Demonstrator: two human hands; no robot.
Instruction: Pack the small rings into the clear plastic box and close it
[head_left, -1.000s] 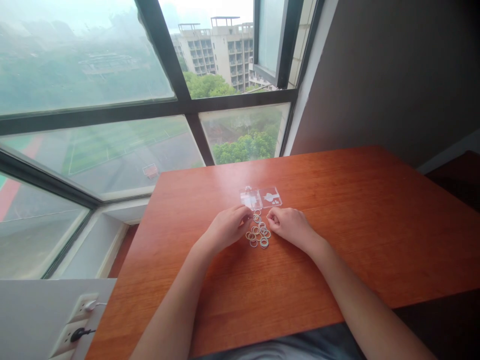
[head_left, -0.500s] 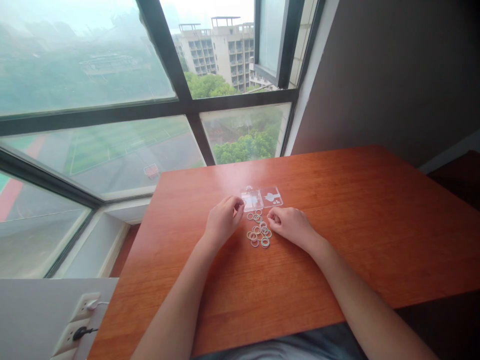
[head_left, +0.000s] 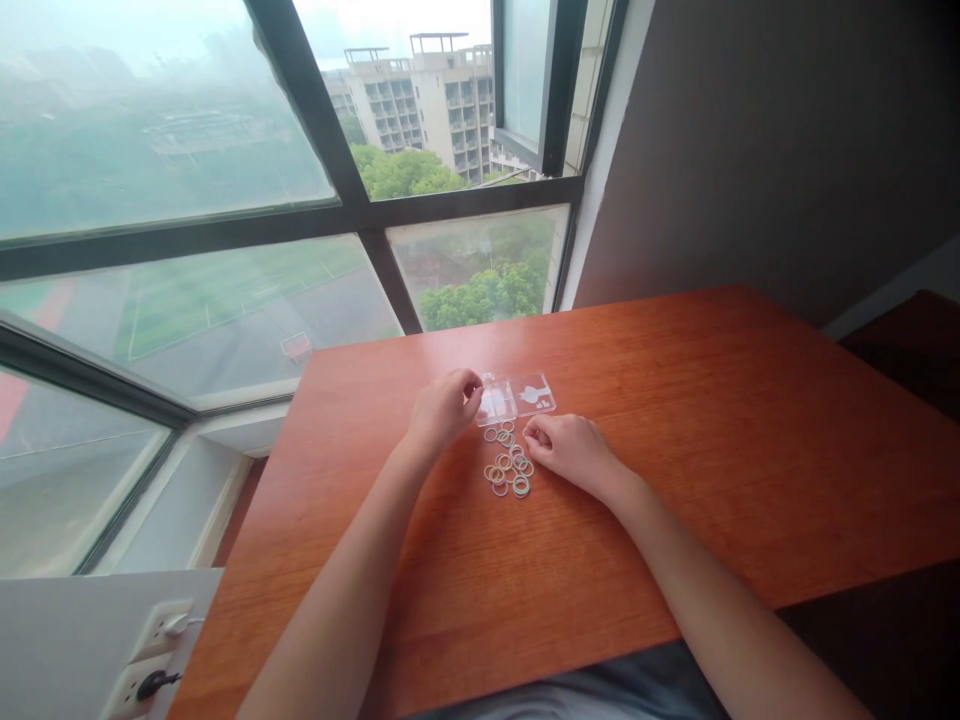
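A clear plastic box (head_left: 498, 407) lies on the table with its lid (head_left: 532, 394) folded open to the right. My left hand (head_left: 448, 408) is at the box's left edge, thumb and fingers pinched together; whatever is between them is too small to make out. In front of the box lies a loose group of small pale rings, like hair ties (head_left: 520, 487), some overlapping. Just right of these rings rests my right hand (head_left: 568, 443), its fingers curled in and thumb against them. What the right fingers hold, if anything, is hidden.
The brown wooden table (head_left: 675, 400) reaches to a dark-framed window (head_left: 465, 203) at the back and left. A grey wall (head_left: 735, 150) rises behind on the right. Plugs sit in a wall socket (head_left: 161, 632) at lower left, beside the table edge.
The whole view has shifted slightly, so the table and box appear further left. My left hand has risen a little at the box's edge. My right hand stays curled beside the rings.
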